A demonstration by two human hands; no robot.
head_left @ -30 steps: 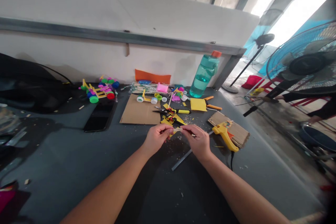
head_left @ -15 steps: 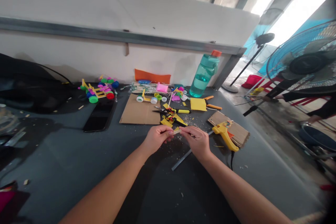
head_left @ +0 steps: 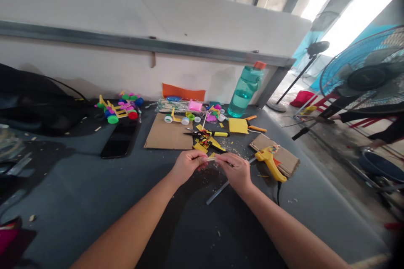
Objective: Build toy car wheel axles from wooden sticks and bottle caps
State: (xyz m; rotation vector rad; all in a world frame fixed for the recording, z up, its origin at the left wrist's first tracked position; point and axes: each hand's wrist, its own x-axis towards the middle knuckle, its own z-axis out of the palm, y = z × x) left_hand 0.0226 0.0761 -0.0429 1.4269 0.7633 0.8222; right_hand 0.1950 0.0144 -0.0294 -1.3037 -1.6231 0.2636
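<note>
My left hand [head_left: 188, 165] and my right hand [head_left: 235, 170] meet over the middle of the dark table, both with fingers pinched. Between their fingertips runs a short, pale wooden stick [head_left: 211, 159], one end in each hand. Just beyond the hands lie black-and-yellow pliers [head_left: 217, 133] and bits of yellow paper [head_left: 200, 147]. Under my right hand a clear glue stick [head_left: 217, 192] rests on the table. To the right, a yellow glue gun [head_left: 272, 165] leans on a piece of cardboard [head_left: 285, 156].
A flat cardboard sheet [head_left: 167, 134] bears small bottle caps [head_left: 185, 120]. Behind stands a teal water bottle [head_left: 244, 90]. A black phone [head_left: 118, 139] and a colourful toy car [head_left: 116, 112] are at the left. Orange-handled pliers [head_left: 257, 128] lie by a yellow pad [head_left: 238, 125]. A fan [head_left: 366, 75] stands right.
Almost nothing differs. My right hand has shifted very slightly left, and both hands keep their pinch on the stick.
</note>
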